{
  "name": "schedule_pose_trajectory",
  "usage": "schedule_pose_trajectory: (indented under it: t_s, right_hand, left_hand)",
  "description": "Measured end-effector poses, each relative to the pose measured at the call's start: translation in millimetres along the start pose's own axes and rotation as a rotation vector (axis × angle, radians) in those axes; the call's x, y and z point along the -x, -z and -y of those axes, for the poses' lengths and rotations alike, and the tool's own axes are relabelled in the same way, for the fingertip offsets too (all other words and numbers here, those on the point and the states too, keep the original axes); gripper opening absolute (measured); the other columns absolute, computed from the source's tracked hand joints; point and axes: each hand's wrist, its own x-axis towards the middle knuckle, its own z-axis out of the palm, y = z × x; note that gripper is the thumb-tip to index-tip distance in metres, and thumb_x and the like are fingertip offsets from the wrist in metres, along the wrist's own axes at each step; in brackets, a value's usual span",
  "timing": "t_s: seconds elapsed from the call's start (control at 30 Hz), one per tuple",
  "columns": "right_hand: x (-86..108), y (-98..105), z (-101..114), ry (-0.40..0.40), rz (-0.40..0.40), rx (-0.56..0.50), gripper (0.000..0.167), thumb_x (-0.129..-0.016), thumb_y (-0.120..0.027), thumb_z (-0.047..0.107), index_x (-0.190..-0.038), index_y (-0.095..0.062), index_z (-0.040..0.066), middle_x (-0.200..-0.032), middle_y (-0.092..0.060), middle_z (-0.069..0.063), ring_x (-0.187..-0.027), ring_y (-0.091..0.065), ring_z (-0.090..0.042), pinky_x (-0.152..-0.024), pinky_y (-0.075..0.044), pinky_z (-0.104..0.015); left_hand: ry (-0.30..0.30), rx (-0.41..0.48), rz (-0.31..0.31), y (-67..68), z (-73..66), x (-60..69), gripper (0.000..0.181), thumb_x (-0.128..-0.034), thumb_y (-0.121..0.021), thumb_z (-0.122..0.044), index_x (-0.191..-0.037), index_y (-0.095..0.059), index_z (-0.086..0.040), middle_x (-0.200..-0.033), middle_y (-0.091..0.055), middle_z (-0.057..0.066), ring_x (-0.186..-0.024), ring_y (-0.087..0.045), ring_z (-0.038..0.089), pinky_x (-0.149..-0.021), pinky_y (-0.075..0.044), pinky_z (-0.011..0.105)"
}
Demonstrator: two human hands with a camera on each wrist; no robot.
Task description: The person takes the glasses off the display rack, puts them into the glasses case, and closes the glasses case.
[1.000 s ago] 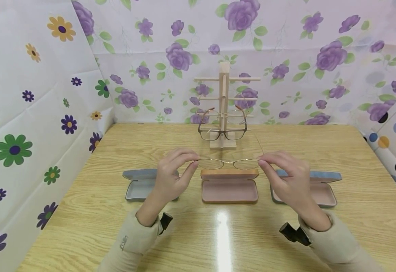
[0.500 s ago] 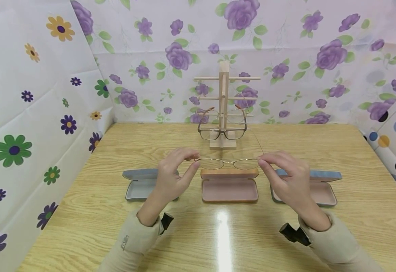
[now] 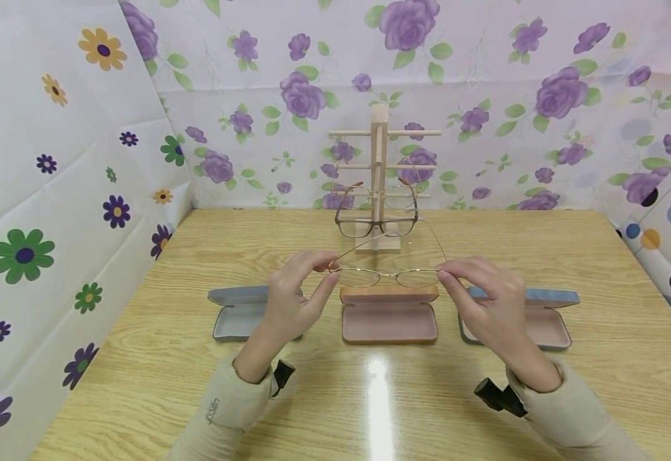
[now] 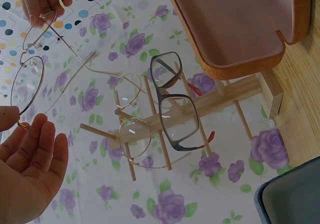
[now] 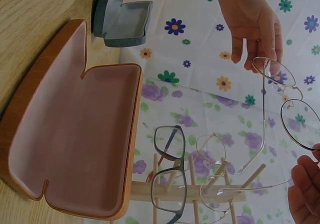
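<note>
Both hands hold up a pair of thin gold-rimmed glasses (image 3: 387, 275) above the middle case. My left hand (image 3: 294, 291) pinches the left end of the frame between thumb and fingers. At the opposite end, my right hand (image 3: 482, 296) pinches the frame's right corner. The left temple arm (image 3: 361, 245) angles inward behind the lenses, while the right temple arm (image 3: 440, 244) points back toward the stand. Close up in the left wrist view, the left thumb and fingers meet near the hinge (image 4: 22, 125). Below the glasses lies an orange-brown glasses case (image 3: 389, 323) with a pink lining, lid up.
A wooden display stand (image 3: 379, 153) at the back carries dark-framed glasses (image 3: 376, 228) and thin round-rimmed glasses (image 4: 134, 138). Grey-blue case (image 3: 236, 320) and blue case (image 3: 549, 326), lids raised, flank the middle one on the wooden table (image 3: 157, 358).
The left temple arm has swung inward behind the lenses. My left fingers have lifted slightly and shifted at that hinge. The right hand and the frame have stayed in place.
</note>
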Motion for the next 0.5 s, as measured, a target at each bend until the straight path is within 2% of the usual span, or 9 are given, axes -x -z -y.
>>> schedule_pose_trajectory:
  t_s: [0.37,0.5]
  right_hand:
    - [0.5,-0.2,0.2,-0.003,0.001,-0.005,0.031,-0.088,-0.061,0.026,-0.078,-0.07,-0.002,-0.074,-0.067,-0.012,-0.077,-0.06,-0.005,-0.071,-0.044,-0.014]
    - [0.6,-0.1,0.5,-0.009,0.006,-0.004,0.031,-0.088,-0.061,0.026,-0.079,-0.071,-0.002,-0.075,-0.067,-0.012,-0.078,-0.06,-0.004,-0.072,-0.044,-0.015]
  left_hand:
    - [0.006,0.012,-0.002,0.1,0.4,0.7,0.034,-0.0934,-0.052,-0.025,-0.095,-0.062,0.007,-0.079,-0.065,0.012,-0.073,-0.059,0.021,-0.067,-0.049,0.029]
    - [0.055,0.05,0.016,1.0,-0.3,1.5,0.036,-0.0932,-0.053,-0.026,-0.1,-0.06,0.009,-0.08,-0.064,0.015,-0.073,-0.059,0.022,-0.068,-0.049,0.028]
